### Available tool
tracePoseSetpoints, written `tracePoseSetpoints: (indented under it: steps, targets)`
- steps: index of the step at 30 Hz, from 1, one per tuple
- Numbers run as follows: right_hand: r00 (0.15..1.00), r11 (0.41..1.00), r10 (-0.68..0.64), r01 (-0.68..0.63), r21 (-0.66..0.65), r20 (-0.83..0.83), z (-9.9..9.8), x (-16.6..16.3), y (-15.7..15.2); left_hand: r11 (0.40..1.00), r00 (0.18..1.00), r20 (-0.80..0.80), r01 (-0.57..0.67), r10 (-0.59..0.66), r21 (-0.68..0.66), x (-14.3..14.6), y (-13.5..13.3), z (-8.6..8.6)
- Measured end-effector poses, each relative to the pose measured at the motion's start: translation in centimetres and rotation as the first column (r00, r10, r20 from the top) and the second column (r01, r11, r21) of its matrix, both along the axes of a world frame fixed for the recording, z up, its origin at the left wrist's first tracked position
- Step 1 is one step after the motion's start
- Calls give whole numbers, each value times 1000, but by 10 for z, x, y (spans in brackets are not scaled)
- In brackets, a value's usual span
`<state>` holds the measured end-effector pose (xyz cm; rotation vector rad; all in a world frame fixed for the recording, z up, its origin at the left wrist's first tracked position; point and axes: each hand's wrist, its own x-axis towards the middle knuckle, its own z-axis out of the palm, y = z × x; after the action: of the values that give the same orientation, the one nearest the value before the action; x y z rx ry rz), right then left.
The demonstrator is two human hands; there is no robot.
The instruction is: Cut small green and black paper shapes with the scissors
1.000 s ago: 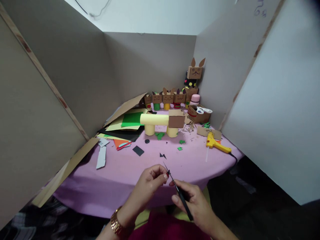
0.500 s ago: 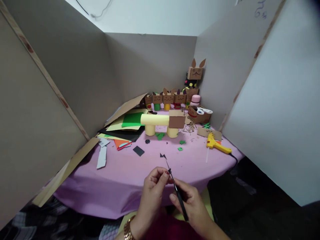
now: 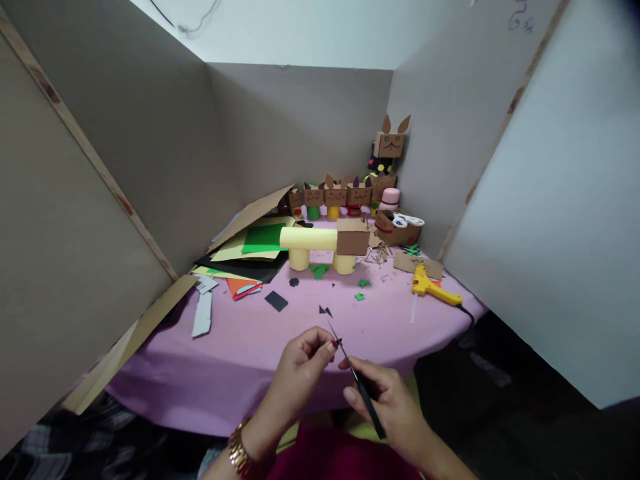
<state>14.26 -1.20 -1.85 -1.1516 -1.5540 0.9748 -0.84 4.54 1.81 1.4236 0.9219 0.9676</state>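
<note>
My right hand is closed around the black handles of a pair of scissors, whose blades point up and to the left. Pinched in the fingertips of my left hand is a tiny piece of black paper, right at the blades. Just past the scissor tips, two small black paper triangles lie on the pink cloth. Farther back stands a yellow paper-tube figure with a brown box head. A black paper rectangle and a black flower cutout lie to the left.
A yellow glue gun rests at the right, its cord running off the edge. Behind it, a cardboard box holds white-handled scissors. Coloured sheets are piled at left. Several box-headed figures line the back.
My left hand has shifted slightly left and up, its forearm leaning farther left. The right hand and scissors have moved slightly right. Both grips stay the same.
</note>
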Motion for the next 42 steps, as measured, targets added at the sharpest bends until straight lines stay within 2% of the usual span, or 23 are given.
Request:
tracePoseSetpoints:
  steps: [4, 7, 11, 15, 19, 25, 30, 36, 42]
  targets:
    - [998, 998, 52, -53, -16, -23, -1, 2, 0, 995, 993, -58, 99, -99, 5, -9, 9, 5]
    - [990, 995, 75, -81, -49, -119, -3, 0, 1, 993, 991, -54, 119, -119, -3, -11, 9, 8]
    - [967, 996, 72, -83, -34, -244, 0, -6, 2, 998, 996, 78, 36, -31, -60, -1, -2, 6]
    - [957, 996, 82, -84, 5, -278, 3, -11, 2, 987, 973, 209, -67, 96, -143, 11, -14, -3]
    - [973, 999, 52, -47, 28, -226, -1, -12, 3, 981, 958, 224, -153, 177, -118, 15, -17, -8]
    - [992, 1000, -7, 8, 8, -127, -3, -11, 3, 989, 975, 167, -140, 145, -45, 14, -15, -7]
    - [997, 1000, -10, 12, 16, -77, -2, -7, 1, 996, 987, 140, -78, 82, -35, 11, -12, -4]
    - [999, 1000, 1, -1, -1, -32, -2, -4, 1, 999, 998, 26, -53, 53, 5, 4, -4, 2]
    - [999, 1000, 15, -14, -13, 33, -5, 0, 2, 996, 994, -69, 81, -79, 22, -7, 7, 8]
